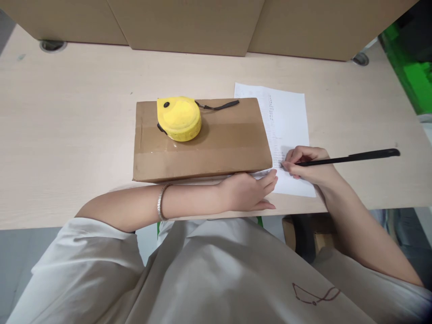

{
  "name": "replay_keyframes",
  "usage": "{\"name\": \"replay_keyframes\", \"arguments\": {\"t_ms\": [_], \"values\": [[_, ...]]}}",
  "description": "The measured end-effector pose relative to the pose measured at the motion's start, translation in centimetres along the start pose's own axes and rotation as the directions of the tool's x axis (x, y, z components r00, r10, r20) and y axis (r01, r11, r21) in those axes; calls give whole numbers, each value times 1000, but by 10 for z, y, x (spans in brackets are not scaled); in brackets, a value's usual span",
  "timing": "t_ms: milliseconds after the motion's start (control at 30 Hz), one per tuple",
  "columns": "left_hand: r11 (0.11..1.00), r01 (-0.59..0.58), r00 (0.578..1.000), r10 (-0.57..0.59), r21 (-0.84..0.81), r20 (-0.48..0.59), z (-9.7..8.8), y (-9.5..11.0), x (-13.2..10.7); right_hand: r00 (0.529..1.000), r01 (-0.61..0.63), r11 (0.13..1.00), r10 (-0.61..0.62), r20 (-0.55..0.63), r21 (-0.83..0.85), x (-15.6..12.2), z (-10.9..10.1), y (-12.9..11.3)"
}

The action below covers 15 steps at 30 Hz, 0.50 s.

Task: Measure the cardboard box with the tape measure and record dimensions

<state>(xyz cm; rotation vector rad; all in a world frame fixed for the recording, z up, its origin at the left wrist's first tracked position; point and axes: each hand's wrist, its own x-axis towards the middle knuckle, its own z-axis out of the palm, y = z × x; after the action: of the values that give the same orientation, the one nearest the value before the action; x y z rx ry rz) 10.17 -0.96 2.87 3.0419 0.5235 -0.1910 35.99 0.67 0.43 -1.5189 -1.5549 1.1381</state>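
Observation:
My right hand (308, 164) is closed around a black pen (357, 157), its tip down at a white sheet of paper (290, 117) with small lines of print or writing. Flat on the sheet's lower edge and the table lies my left hand (251, 191), fingers stretched out and spread. Just beyond it, a brown cardboard box (219, 144) covers the left part of the paper. On top of the box rests a yellow tape measure (180, 118) with a black wrist strap (221, 106) trailing to the right.
Large cardboard panels (189, 27) stand along the back of the pale wooden table (67, 112). Two round cable grommets (53, 46) sit in the tabletop near the panels' ends. Something green (416, 85) shows past the right edge.

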Motion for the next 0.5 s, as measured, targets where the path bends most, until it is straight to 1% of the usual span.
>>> {"name": "replay_keyframes", "arguments": {"t_ms": [167, 300, 500], "values": [[1000, 4, 1000, -4, -9, -3, 0, 0, 0, 1000, 7, 1000, -7, 3, -8, -1, -2, 2], [1000, -2, 1000, 2, 6, -4, 0, 0, 0, 1000, 15, 1000, -15, -23, -1, -2, -4, 3], [1000, -8, 1000, 8, 17, -2, 0, 0, 1, 1000, -8, 1000, 8, -8, -19, -2, -4, 3]]}}
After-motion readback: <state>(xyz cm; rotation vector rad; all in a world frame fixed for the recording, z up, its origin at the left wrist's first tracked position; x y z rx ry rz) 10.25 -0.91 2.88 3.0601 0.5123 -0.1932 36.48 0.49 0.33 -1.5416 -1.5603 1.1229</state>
